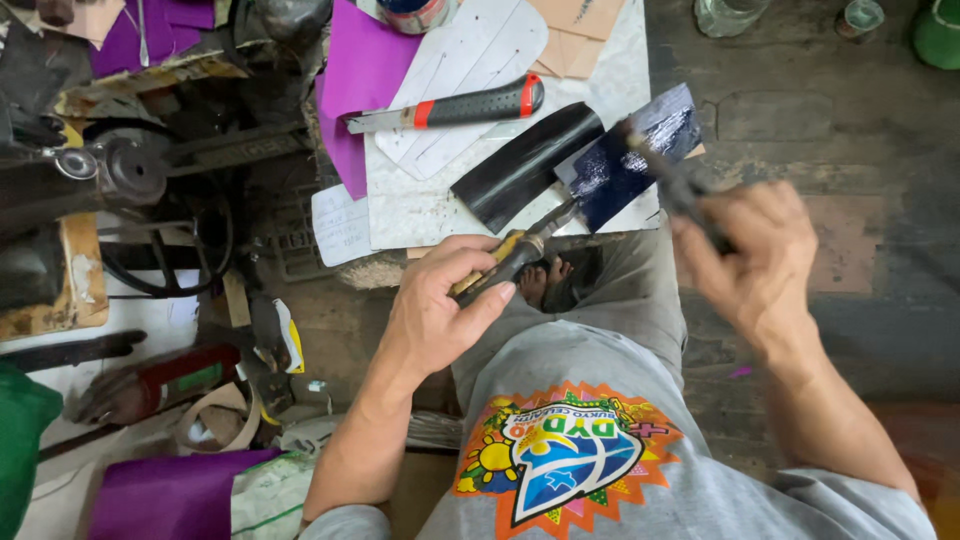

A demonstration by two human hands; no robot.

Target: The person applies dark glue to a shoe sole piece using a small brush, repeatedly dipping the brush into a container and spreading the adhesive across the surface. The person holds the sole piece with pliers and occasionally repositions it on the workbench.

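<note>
Left hand closed round wooden-handled tool; right hand, raised and blurred, grips dark blue leather piece over the desk.

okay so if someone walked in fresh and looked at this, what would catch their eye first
Probably the two hands at centre: the left hand grips a wooden-handled tool, while the blurred right hand holds a glossy dark blue piece. Above them, a red-and-black utility knife lies on the white board.
</note>
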